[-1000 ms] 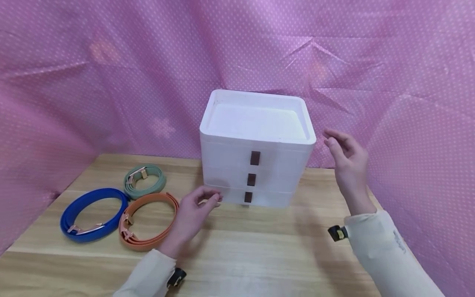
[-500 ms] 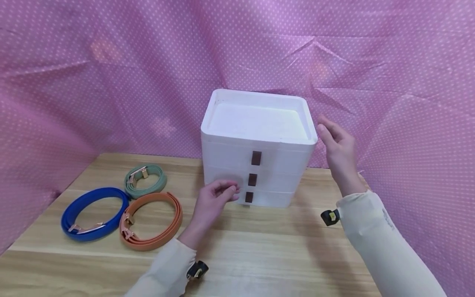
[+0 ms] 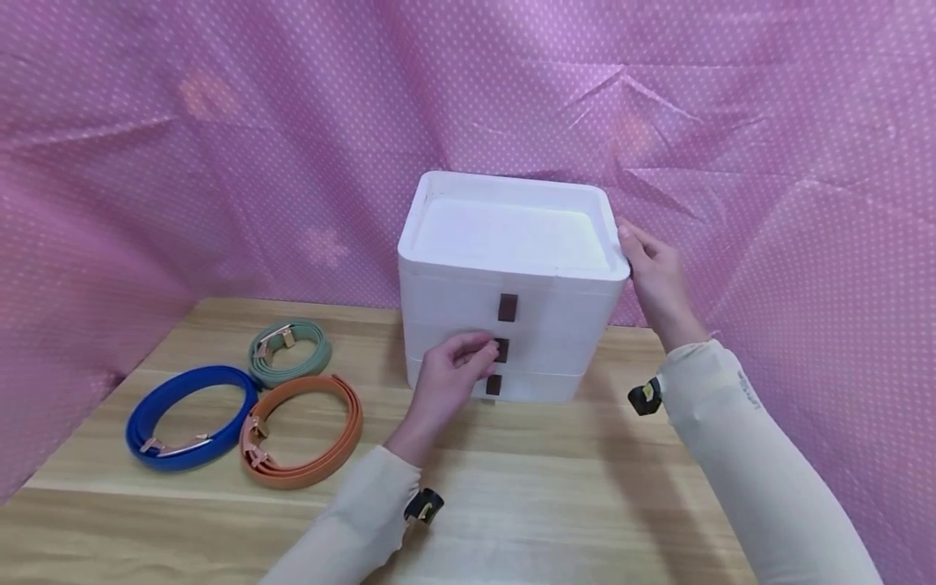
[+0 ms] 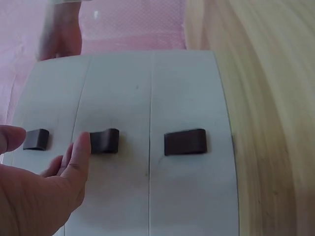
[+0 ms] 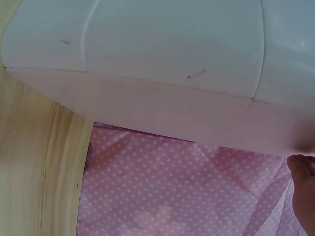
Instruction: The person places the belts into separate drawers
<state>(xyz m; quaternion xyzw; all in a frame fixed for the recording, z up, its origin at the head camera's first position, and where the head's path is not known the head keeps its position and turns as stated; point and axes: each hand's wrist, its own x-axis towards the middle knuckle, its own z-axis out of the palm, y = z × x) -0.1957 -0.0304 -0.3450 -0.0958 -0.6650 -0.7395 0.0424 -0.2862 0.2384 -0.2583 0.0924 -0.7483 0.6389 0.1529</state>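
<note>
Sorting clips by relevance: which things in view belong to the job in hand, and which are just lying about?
Seemingly in the job:
white drawer unit, right hand at its rim
middle brown handle, left hand at it

Apparently just lying about, untouched:
green belt
blue belt
orange belt

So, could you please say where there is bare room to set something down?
Bare: the table between left sleeve, right sleeve and white drawer unit; also the unit's recessed top, beside the right hand. Crowded: the table's left side, where green belt, blue belt and orange belt cluster.
</note>
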